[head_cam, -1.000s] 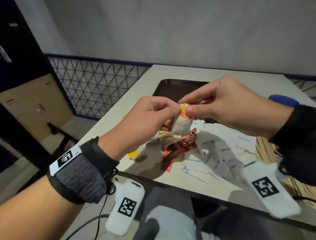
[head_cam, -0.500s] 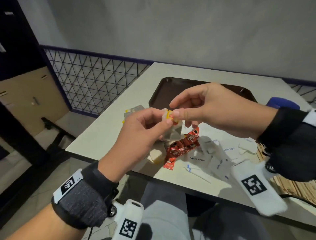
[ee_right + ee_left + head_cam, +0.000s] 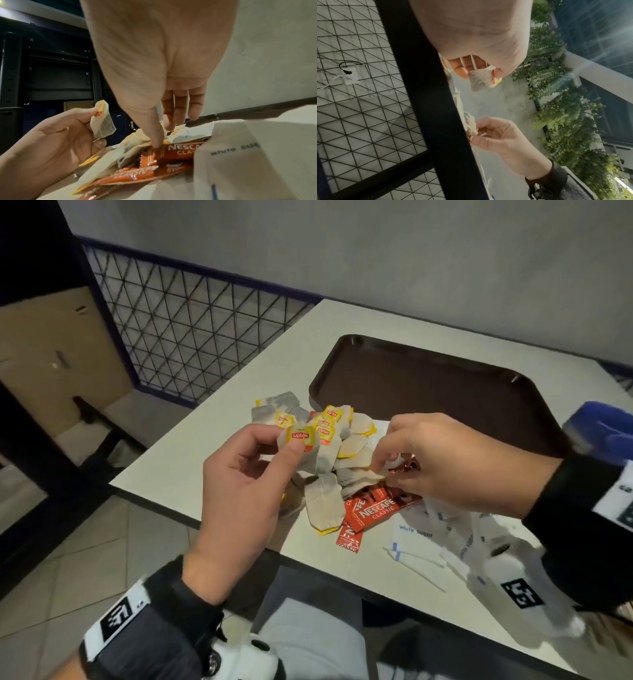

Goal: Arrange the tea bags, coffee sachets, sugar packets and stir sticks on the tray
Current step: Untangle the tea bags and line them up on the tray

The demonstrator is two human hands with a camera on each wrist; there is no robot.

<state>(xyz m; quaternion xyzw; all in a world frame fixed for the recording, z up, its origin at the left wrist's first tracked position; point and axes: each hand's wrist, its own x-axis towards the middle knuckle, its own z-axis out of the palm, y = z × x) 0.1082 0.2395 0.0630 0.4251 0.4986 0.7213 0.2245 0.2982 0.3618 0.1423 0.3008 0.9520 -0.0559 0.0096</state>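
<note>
The left hand (image 3: pixel 239 487) pinches a papery Lipton tea bag (image 3: pixel 308 450) above the counter (image 3: pixel 212 453). The right hand (image 3: pixel 445 460) pinches into the crumpled tea bag pile (image 3: pixel 346 453), half hiding glossy red Nescafé sachets (image 3: pixel 373 511). The brown plastic tray (image 3: pixel 428 392) lies just behind.

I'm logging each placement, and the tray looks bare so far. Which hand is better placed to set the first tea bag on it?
Probably the left hand: it already pinches a tea bag by its Lipton tag, lifted off the pile. The right hand is down among the heap, fingertips on another bag, nothing lifted. The tray lies just beyond.
</note>
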